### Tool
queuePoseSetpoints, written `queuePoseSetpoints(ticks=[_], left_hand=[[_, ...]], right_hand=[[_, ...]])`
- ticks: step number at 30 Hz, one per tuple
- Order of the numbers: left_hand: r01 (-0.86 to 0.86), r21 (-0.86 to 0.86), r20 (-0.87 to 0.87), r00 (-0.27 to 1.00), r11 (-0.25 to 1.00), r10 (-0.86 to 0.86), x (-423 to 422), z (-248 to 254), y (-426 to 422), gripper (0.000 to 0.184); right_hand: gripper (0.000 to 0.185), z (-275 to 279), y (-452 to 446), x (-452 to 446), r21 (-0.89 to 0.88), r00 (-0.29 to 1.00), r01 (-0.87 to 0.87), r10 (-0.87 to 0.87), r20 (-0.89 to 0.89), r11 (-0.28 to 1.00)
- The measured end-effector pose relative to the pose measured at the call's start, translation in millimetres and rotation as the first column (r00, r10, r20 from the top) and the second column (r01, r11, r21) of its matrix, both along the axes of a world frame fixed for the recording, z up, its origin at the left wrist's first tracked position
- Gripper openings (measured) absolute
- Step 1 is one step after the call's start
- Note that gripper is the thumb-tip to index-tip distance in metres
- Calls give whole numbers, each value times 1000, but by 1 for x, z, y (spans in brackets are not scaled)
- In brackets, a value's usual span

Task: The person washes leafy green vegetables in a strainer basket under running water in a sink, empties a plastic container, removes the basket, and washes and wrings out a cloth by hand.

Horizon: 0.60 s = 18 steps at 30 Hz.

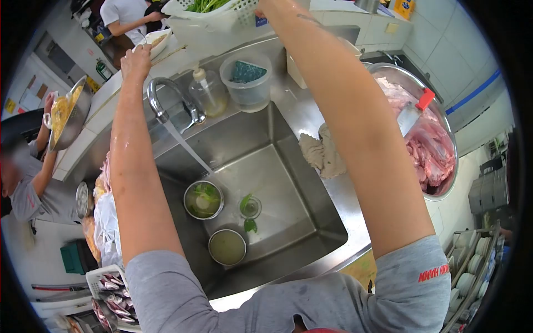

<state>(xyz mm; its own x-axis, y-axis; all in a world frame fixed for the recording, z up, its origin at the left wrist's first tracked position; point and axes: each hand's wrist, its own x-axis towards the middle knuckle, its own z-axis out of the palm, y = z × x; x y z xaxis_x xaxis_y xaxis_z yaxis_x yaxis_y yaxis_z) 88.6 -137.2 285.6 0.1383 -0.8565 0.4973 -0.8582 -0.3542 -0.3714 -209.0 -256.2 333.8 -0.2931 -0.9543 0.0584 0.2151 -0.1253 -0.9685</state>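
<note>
My left hand reaches past the faucet, with its fingers closed at the edge of a white bowl of food. My right hand, partly cut off by the top edge, is closed at the right end of a white perforated basket with green stalks in it. Below my arms, water runs from the faucet into the steel sink. A metal bowl with greens and a bowl of cloudy liquid stand in the sink. Leaves lie by the drain.
A soap bottle and a plastic tub stand behind the sink. Rightward are a crumpled cloth and a basin of raw meat with a red-handled cleaver. One co-worker tilts a colander; another stands beyond.
</note>
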Motion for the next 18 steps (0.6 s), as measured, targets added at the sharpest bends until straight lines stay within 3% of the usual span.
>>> queuePoseSetpoints(ticks=[6, 9, 12, 15, 18], left_hand=[[-28, -37, 20, 999, 999, 28, 18, 0, 38, 33], [-31, -57, 30, 999, 998, 33, 31, 0, 52, 34], [-10, -54, 15, 1000, 998, 11, 45, -1, 58, 35], [-17, -36, 2, 1000, 999, 17, 48, 0, 57, 36], [-41, -35, -13, 999, 999, 41, 44, 0, 58, 36]], right_hand=[[97, 17, 54, 23, 176, 997, -60, 52, 50, 983], [107, 6, 34, 53, 156, 986, 108, -86, -143, 982], [112, 13, 45, 62, 244, 981, 66, -18, -192, 968], [113, 4, 58, 65, 144, 993, -24, 40, -114, 989], [113, 13, 66, 71, 217, 996, -30, 48, -78, 976]])
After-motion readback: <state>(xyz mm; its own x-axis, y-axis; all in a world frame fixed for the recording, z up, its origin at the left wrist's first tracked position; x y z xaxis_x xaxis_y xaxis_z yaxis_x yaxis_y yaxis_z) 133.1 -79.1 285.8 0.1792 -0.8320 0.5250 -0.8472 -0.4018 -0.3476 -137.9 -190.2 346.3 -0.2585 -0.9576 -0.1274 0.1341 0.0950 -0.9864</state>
